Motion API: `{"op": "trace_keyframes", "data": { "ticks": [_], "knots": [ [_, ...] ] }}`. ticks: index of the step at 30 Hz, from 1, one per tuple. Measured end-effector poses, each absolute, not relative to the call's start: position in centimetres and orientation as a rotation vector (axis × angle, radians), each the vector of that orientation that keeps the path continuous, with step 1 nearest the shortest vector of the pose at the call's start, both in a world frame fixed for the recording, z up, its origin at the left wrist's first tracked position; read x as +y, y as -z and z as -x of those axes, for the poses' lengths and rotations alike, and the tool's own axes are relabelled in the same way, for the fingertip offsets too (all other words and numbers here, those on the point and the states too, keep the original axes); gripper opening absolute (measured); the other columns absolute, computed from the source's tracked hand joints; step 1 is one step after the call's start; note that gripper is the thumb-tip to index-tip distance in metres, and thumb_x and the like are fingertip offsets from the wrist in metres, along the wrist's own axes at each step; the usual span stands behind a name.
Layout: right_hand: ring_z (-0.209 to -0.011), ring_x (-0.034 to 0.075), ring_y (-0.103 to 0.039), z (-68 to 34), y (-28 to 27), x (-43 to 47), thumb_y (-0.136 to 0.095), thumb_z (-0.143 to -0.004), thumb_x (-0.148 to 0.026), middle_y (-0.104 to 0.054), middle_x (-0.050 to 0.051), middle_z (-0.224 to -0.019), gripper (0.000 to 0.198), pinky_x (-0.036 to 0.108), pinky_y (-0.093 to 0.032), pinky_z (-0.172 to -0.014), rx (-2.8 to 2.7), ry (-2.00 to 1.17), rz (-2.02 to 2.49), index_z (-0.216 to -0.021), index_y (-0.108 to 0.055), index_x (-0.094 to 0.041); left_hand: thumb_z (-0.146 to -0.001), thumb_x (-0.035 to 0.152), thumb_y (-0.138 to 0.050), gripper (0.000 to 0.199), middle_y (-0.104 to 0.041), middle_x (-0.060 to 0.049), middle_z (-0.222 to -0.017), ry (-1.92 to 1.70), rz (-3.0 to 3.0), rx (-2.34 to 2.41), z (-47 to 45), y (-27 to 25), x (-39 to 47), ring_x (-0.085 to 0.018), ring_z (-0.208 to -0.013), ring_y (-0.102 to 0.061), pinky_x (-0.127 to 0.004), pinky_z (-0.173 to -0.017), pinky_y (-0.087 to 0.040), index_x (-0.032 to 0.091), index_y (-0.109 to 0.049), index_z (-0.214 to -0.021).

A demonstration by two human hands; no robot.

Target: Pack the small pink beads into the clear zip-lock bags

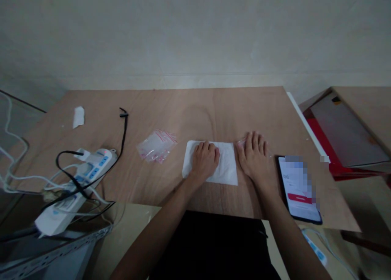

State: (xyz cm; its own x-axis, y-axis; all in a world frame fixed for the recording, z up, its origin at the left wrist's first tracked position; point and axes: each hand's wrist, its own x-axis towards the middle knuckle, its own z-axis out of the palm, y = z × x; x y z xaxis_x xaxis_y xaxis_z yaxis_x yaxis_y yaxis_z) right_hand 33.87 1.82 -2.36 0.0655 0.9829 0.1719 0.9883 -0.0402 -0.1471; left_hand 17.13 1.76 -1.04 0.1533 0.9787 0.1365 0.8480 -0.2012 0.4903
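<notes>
On the wooden table a white sheet or flat pouch (227, 166) with rounded top corners lies in front of me. My left hand (204, 159) rests on it with the fingers curled down, and what is under them, if anything, is hidden. Just right of the white piece, my right hand (253, 153) lies palm down, its fingers stretched out. Beneath that hand a clear plastic bag (242, 142) peeks out at the edges. Left of the white piece is a small pile of clear zip bags (156, 146) with red-pink strips.
A phone (299, 190) with a lit screen lies at the right edge. A power strip (97, 164) with tangled cables sits at the left. Farther back are a black cable end (124, 115) and a white scrap (78, 117). A wall (195, 39) stands behind the table (171, 109).
</notes>
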Motion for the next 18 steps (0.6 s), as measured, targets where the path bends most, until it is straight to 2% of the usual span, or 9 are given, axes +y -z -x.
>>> {"op": "trace_keyframes", "data": {
  "ticks": [5,8,10,13,15,18],
  "knots": [
    [-0.148,0.040,-0.019,-34.2,2.6,1.8,-0.021,-0.101,-0.043,-0.025,0.031,-0.155,0.073,0.056,-0.021,-0.118,-1.916,-0.016,2.103,-0.149,-0.021,0.012,-0.099,0.033,-0.039,0.031,-0.068,-0.010,-0.094,-0.617,-2.117,1.940,-14.5,-0.7,1.4,-0.023,-0.097,-0.060,-0.036,-0.090,-0.042,0.017,-0.062,-0.086],
    [-0.149,0.040,-0.015,-34.5,2.9,1.7,-0.026,-0.099,-0.047,-0.022,0.033,-0.156,0.077,0.058,-0.022,-0.117,-1.856,-0.008,2.040,-0.149,-0.019,0.012,-0.097,0.034,-0.040,0.030,-0.067,-0.012,-0.100,-0.628,-1.953,2.206,-10.4,-1.9,1.1,-0.023,-0.101,-0.060,-0.034,-0.091,-0.043,0.015,-0.063,-0.093],
    [-0.149,0.041,-0.014,-34.8,3.1,1.7,-0.029,-0.098,-0.051,-0.022,0.033,-0.156,0.079,0.061,-0.023,-0.115,-1.830,-0.005,1.983,-0.150,-0.022,0.008,-0.096,0.035,-0.039,0.034,-0.067,-0.017,-0.100,-0.590,-1.782,2.416,-7.3,-2.5,1.3,-0.027,-0.101,-0.061,-0.037,-0.089,-0.044,0.011,-0.062,-0.096],
    [-0.148,0.041,-0.016,-34.9,3.2,1.6,-0.030,-0.097,-0.053,-0.025,0.030,-0.157,0.076,0.063,-0.025,-0.113,-1.819,-0.006,1.926,-0.149,-0.029,0.002,-0.097,0.047,-0.029,0.052,-0.070,-0.019,-0.093,-0.431,-1.576,2.580,-3.3,-2.9,2.4,-0.031,-0.089,-0.066,-0.039,-0.077,-0.047,0.010,-0.066,-0.095],
    [-0.148,0.041,-0.017,-34.9,3.2,1.6,-0.031,-0.097,-0.053,-0.028,0.030,-0.156,0.075,0.063,-0.025,-0.114,-1.800,-0.002,1.919,-0.147,-0.034,0.003,-0.093,0.054,-0.036,0.055,-0.072,-0.020,-0.089,-0.286,-1.531,2.570,-1.7,-2.9,3.4,-0.034,-0.088,-0.068,-0.039,-0.075,-0.048,0.011,-0.069,-0.090],
    [-0.147,0.042,-0.020,-34.7,3.2,1.7,-0.033,-0.097,-0.052,-0.032,0.032,-0.153,0.073,0.062,-0.026,-0.114,-1.767,0.006,1.912,-0.142,-0.041,0.004,-0.088,0.051,-0.045,0.048,-0.074,-0.021,-0.092,-0.115,-1.538,2.506,-0.9,-2.9,4.5,-0.035,-0.093,-0.069,-0.039,-0.077,-0.049,0.012,-0.073,-0.089]
  ]
}}
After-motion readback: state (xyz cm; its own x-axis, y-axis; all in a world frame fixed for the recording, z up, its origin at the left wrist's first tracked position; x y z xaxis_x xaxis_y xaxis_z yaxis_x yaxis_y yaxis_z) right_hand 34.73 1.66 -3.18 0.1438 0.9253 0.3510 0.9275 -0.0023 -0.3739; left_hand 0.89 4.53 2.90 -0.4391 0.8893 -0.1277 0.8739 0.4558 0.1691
